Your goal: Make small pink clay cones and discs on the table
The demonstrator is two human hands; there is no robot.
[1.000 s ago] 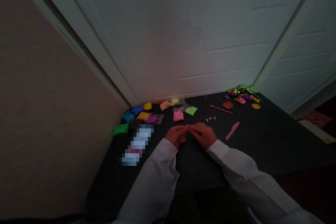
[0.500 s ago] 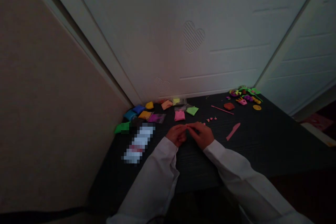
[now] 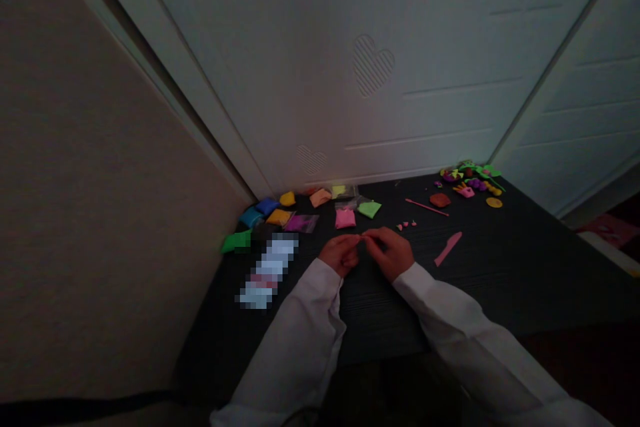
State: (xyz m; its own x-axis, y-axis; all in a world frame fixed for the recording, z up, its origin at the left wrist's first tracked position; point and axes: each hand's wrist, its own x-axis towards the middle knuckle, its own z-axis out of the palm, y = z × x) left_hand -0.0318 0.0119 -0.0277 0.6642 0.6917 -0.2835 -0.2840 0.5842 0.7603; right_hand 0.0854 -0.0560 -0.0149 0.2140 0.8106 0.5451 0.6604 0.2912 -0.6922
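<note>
My left hand [image 3: 340,253] and my right hand [image 3: 391,251] meet fingertip to fingertip over the dark table [image 3: 500,280]. Their fingers are curled in a pinch around a tiny pink piece that is too small and dim to name. Both arms wear white sleeves. Just beyond the hands lies a pink clay bag [image 3: 345,218], and a few small pink bits [image 3: 407,224] sit to the right of it. A pink plastic knife [image 3: 448,248] lies right of my right hand.
Several coloured clay bags [image 3: 280,213] lie along the wall at the back left, with a green bag [image 3: 370,209] nearer the middle. A pink stick [image 3: 427,207], a red lump [image 3: 440,199] and finished clay figures [image 3: 470,180] sit back right. A white door stands behind.
The hands stay pinched together and have barely shifted; the view has drifted slightly to the left, so everything sits a little further right in the picture.
</note>
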